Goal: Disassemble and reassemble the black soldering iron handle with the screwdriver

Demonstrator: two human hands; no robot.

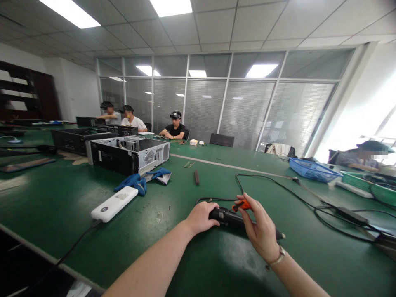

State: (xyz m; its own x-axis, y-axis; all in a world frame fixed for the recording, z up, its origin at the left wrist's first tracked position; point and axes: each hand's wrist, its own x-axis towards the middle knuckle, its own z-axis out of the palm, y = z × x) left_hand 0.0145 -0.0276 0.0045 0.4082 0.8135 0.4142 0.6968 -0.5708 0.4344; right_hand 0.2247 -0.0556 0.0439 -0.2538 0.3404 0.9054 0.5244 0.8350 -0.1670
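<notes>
My left hand (201, 218) is closed around the rear end of a black electric screwdriver (230, 218) that lies across the green table (62, 206). My right hand (261, 229) curls over the tool's middle, its fingertips pinching the orange switch (243, 205) on top. The tool's tip (281, 236) pokes out past my right palm. A black cable (309, 198) runs from the tool away to the right.
An open computer case (130, 153) stands at the left, with blue gloves (136, 181) and a white power strip (114, 203) in front. A blue basket (312, 170) and green trays (371, 185) sit at right. Several people sit at the far side and right edge.
</notes>
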